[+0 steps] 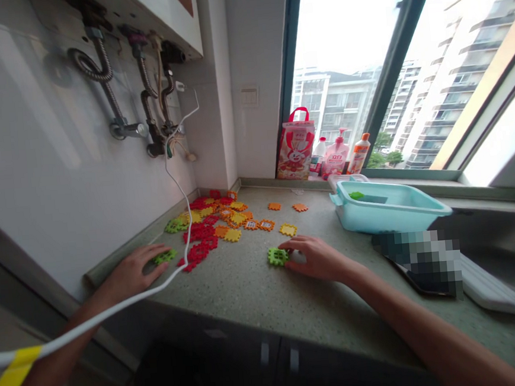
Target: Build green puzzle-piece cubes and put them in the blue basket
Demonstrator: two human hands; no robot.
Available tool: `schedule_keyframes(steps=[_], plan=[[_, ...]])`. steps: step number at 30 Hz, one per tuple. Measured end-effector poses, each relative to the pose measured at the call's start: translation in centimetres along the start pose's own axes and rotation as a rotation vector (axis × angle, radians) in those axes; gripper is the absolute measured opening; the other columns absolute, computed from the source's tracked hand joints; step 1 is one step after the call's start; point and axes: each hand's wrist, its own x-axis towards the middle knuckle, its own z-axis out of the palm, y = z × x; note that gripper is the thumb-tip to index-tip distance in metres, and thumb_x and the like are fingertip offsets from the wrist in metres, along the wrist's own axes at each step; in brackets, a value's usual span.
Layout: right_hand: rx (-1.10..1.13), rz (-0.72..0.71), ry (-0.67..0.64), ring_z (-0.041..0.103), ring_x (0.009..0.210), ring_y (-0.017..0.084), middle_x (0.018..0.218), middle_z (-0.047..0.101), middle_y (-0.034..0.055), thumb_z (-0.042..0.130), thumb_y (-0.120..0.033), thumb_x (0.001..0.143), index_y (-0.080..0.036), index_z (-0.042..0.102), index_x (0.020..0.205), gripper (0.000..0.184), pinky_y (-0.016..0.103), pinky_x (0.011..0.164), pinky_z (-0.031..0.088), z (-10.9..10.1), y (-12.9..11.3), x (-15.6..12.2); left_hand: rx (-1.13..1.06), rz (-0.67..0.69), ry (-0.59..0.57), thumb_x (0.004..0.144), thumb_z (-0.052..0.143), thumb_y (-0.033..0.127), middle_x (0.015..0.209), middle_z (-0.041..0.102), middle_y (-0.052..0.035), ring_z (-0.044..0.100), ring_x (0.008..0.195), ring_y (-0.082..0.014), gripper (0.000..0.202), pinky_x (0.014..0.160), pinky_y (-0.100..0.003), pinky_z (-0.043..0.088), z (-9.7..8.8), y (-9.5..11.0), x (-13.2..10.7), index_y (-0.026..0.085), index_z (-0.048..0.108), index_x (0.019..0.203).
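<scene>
A green interlocking tile (277, 257) lies on the table (234, 296) at the fingertips of the right hand (316, 258), the grip not clearly clenched or released. The open left hand (132, 273) rests beside another green tile (165, 257); a turquoise plastic tub (386, 206), nearer the right hand, holds a green piece (356, 195).

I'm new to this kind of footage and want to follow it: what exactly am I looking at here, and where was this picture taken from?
This picture comes from a camera worn on a person's head, looking forward and down; no machine is involved. On a speckled countertop lie many red, orange, yellow and green interlocking toy pieces. The right hand has its fingers on a green piece, though I can't tell if it grips it. The left hand lies open beside another green piece. A teal plastic tub sits near the window.
</scene>
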Motion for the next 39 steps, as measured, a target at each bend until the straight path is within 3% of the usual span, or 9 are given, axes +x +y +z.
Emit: schedule_keyframes(steps=[4,7,11,18,24,27,31,35,39], plan=[[0.001,0.007,0.006,0.071,0.106,0.024,0.119,0.076,0.0072,0.067,-0.036,0.094,-0.027,0.072,0.129,0.036,0.038,0.098,0.054,-0.1,-0.1,0.0,-0.014,0.012,0.023,0.090,0.056,0.061,0.132,0.072,0.0042,0.062,0.131,-0.0296,0.041,0.116,-0.043,0.048,0.1,0.5,-3.4,0.048,0.072,0.125],[0.002,0.002,0.013,0.071,0.106,0.024,0.119,0.076,0.0069,0.069,-0.037,0.093,-0.028,0.073,0.127,0.036,0.037,0.098,0.054,-0.1,-0.1,0.1,-0.043,0.044,0.065,0.085,0.064,0.061,0.128,0.072,0.0104,0.064,0.128,-0.0311,0.043,0.113,-0.047,0.051,1.0,1.6,-5.7,0.067,0.063,0.128],[-0.012,0.008,0.029,0.071,0.107,0.024,0.119,0.076,0.0072,0.070,-0.037,0.092,-0.027,0.073,0.127,0.036,0.037,0.098,0.054,0.0,-0.2,0.1,-0.099,0.204,0.022,0.083,0.072,0.059,0.124,0.073,0.0028,0.068,0.119,-0.0327,0.049,0.104,-0.047,0.057,2.1,6.1,-6.2,0.062,0.066,0.131],[-0.042,0.032,0.029,0.072,0.108,0.025,0.119,0.077,0.0074,0.069,-0.036,0.092,-0.026,0.073,0.127,0.037,0.036,0.097,0.054,-0.4,0.1,0.0,-0.143,0.511,-0.222,0.092,0.070,0.060,0.119,0.071,-0.0082,0.067,0.113,-0.0283,0.047,0.099,-0.042,0.057,2.8,17.2,0.5,0.038,0.072,0.134],[-0.059,0.072,0.040,0.072,0.106,0.026,0.117,0.077,0.0087,0.069,-0.031,0.090,-0.025,0.075,0.124,0.035,0.037,0.096,0.054,-1.0,1.2,-0.2,-0.085,0.683,-0.316,0.096,0.064,0.062,0.121,0.070,-0.0080,0.070,0.106,-0.0264,0.046,0.093,-0.039,0.056,3.9,20.9,7.4,0.035,0.074,0.131],[-0.061,0.076,0.037,0.071,0.109,0.027,0.119,0.077,0.0087,0.069,-0.030,0.090,-0.026,0.075,0.124,0.035,0.037,0.097,0.054,-1.0,1.5,-0.3,-0.091,0.703,-0.247,0.097,0.062,0.063,0.132,0.069,-0.0075,0.067,0.120,-0.0266,0.049,0.103,-0.039,0.052,2.9,19.2,10.7,0.033,0.070,0.136],[-0.069,0.068,0.038,0.071,0.109,0.027,0.120,0.076,0.0095,0.069,-0.028,0.090,-0.026,0.074,0.126,0.037,0.039,0.098,0.054,-0.7,1.6,-0.3,0.046,0.318,-0.012,0.107,0.049,0.044,0.134,0.069,-0.0037,0.063,0.124,-0.0198,0.035,0.108,-0.034,0.048,0.7,12.0,14.0,0.029,0.068,0.132],[-0.072,0.055,0.052,0.071,0.109,0.027,0.119,0.076,0.0090,0.068,-0.028,0.090,-0.027,0.074,0.128,0.038,0.039,0.098,0.055,-0.3,1.8,-0.3,0.163,0.126,0.065,0.097,0.048,0.015,0.128,0.068,-0.0120,0.062,0.119,-0.0234,0.035,0.108,-0.037,0.047,0.3,4.3,13.9,0.015,0.064,0.129],[-0.063,0.047,0.050,0.071,0.111,0.027,0.123,0.075,0.0082,0.067,-0.028,0.091,-0.028,0.072,0.130,0.039,0.040,0.100,0.055,0.2,2.3,-0.3,0.250,0.005,0.072,0.090,0.051,0.009,0.122,0.066,-0.0154,0.063,0.110,-0.0256,0.035,0.100,-0.038,0.050,1.3,1.1,12.3,0.012,0.062,0.123]])
